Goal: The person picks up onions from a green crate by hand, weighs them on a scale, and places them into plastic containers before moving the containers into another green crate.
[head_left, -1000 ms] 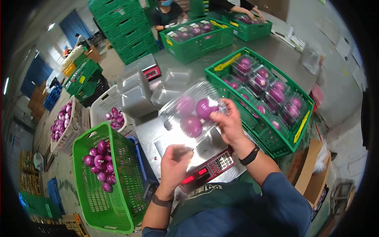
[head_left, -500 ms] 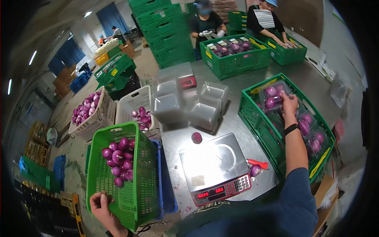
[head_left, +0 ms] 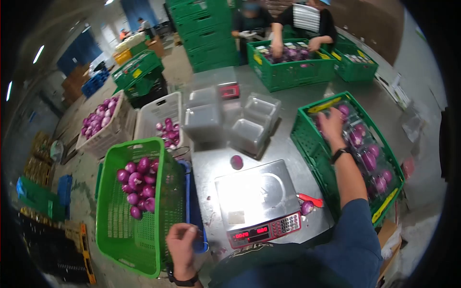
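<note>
My right hand (head_left: pixel 331 126) is inside the green crate (head_left: pixel 308 145) at the right, its fingers curled over a clear plastic pack of purple onions at the crate's far end. The hand partly hides this pack. More clear packs of onions (head_left: pixel 369 160) lie beside it and nearer to me. My left hand (head_left: pixel 182 242) hangs by the near right corner of the bright green basket (head_left: pixel 162 206), fingers loosely bent and nothing seen in them. Purple onions (head_left: pixel 137 181) fill part of that basket. A scale (head_left: pixel 257 192) stands on the metal table with a single onion (head_left: pixel 236 162) behind it.
Empty clear trays (head_left: pixel 202 117) and more trays (head_left: pixel 249 129) stand behind the scale. A red-handled tool (head_left: pixel 310 199) and an onion (head_left: pixel 307 207) lie right of it. Two co-workers stand across the table near a filled green crate (head_left: pixel 293 74). Pale onion crates (head_left: pixel 160 113) are at left.
My right hand has lowered the onion pack into the crate's far end. My left hand has moved right, away from the basket's near left edge. A co-worker's hands now reach into the filled far crate.
</note>
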{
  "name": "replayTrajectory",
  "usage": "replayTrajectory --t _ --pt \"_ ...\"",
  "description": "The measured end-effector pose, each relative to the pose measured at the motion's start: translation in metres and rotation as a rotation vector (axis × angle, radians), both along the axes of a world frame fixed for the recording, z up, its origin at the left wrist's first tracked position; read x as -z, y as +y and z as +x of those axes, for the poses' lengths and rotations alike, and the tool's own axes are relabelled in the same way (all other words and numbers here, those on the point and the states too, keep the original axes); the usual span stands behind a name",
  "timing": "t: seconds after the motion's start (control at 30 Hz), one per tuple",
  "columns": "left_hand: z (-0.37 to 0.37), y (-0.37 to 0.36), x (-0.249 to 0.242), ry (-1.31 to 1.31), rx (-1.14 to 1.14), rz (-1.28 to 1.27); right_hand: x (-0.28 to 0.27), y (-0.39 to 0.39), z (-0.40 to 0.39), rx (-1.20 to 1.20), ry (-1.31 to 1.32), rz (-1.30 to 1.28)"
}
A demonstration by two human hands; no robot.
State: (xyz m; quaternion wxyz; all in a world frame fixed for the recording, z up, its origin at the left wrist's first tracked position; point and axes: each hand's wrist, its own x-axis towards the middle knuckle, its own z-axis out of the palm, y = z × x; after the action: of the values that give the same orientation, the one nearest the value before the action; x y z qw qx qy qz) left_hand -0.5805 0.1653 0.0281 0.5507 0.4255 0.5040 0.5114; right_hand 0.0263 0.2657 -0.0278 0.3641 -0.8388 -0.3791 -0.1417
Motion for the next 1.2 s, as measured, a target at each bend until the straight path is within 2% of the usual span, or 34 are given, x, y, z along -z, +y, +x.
replayTrajectory --t 0.07,0.1,0.13,0.27,0.33,0.4,0.43,0.47,0.5,0.53,0.57,0.6,0.63,0.67,0.7,0.77,0.8,0.83,0.87,0.97,1.03,1.1,1.17,1.2 --pt "0.026 -0.008 0.013 0.001 0.162 -0.012 -0.016 0.023 -0.047 -0.212 0.07 0.12" --pt "0.03 -0.014 0.018 -0.02 0.218 -0.065 -0.03 0.029 -0.079 -0.325 0.09 0.101" --pt "0.032 -0.019 0.02 -0.038 0.265 -0.12 -0.019 0.045 -0.094 -0.461 0.111 0.096" --pt "-0.001 -0.038 -0.021 0.231 0.077 -0.035 0.017 0.094 -0.187 -0.751 0.077 -0.026" --pt "-0.035 -0.05 -0.041 0.273 -0.13 -0.008 0.041 0.118 -0.225 -0.822 -0.012 -0.192" --pt "-0.083 -0.069 -0.048 0.306 -0.408 0.107 0.053 0.128 -0.245 -0.849 -0.025 -0.282" --pt "-0.1 -0.078 -0.065 0.458 -0.497 0.095 0.063 0.134 -0.259 -0.876 -0.033 -0.331" --pt "-0.121 -0.09 -0.08 0.614 -0.601 0.069 0.07 0.142 -0.258 -0.89 -0.156 -0.412" --pt "-0.164 -0.089 -0.077 0.556 -0.625 0.172 0.079 0.154 -0.251 -0.927 -0.285 -0.486" --pt "-0.189 -0.092 -0.084 0.511 -0.663 0.271 0.073 0.151 -0.254 -0.822 -0.053 -0.366" --pt "-0.212 -0.105 -0.088 0.678 -0.727 0.289 0.067 0.144 -0.255 -0.828 0.022 -0.261" --pt "-0.227 -0.11 -0.11 0.841 -0.699 0.261 0.059 0.14 -0.26 -0.704 0.088 -0.387" --pt "-0.251 -0.11 -0.122 0.928 -0.7 0.264 0.062 0.144 -0.256 -0.721 -0.071 -0.452" --pt "-0.266 -0.106 -0.135 0.989 -0.691 0.228 0.061 0.144 -0.25 -0.807 -0.345 -0.561" --pt "-0.285 -0.097 -0.146 0.973 -0.715 0.135 0.071 0.147 -0.246 -0.825 -0.394 -0.516" --pt "-0.309 -0.057 -0.157 1.069 -0.602 0.259 0.072 0.153 -0.251 -0.739 -0.201 -0.526" --pt "-0.311 -0.035 -0.164 1.072 -0.584 0.152 0.075 0.157 -0.252 -0.662 -0.14 -0.506" --pt "-0.316 -0.01 -0.162 1.136 -0.525 0.175 0.081 0.16 -0.249 -0.668 -0.185 -0.498" --pt "-0.321 0.016 -0.155 1.197 -0.457 0.201 0.085 0.162 -0.246 -0.666 -0.229 -0.49" --pt "-0.326 0.091 -0.122 1.282 -0.235 0.064 0.086 0.167 -0.243 -0.584 -0.272 -0.502" --pt "-0.327 0.138 -0.07 1.309 -0.083 0.048 0.077 0.166 -0.243 -0.566 -0.131 -0.443" --pt "-0.332 0.182 0.001 1.321 0.081 0.081 0.077 0.17 -0.234 -0.531 0.047 -0.367" --pt "-0.315 0.207 0.062 1.262 0.194 0.085 0.064 0.158 -0.245 -0.441 -0.058 -0.342" --pt "-0.306 0.216 0.086 1.336 0.276 0.011 0.057 0.15 -0.253 -0.394 -0.111 -0.326"
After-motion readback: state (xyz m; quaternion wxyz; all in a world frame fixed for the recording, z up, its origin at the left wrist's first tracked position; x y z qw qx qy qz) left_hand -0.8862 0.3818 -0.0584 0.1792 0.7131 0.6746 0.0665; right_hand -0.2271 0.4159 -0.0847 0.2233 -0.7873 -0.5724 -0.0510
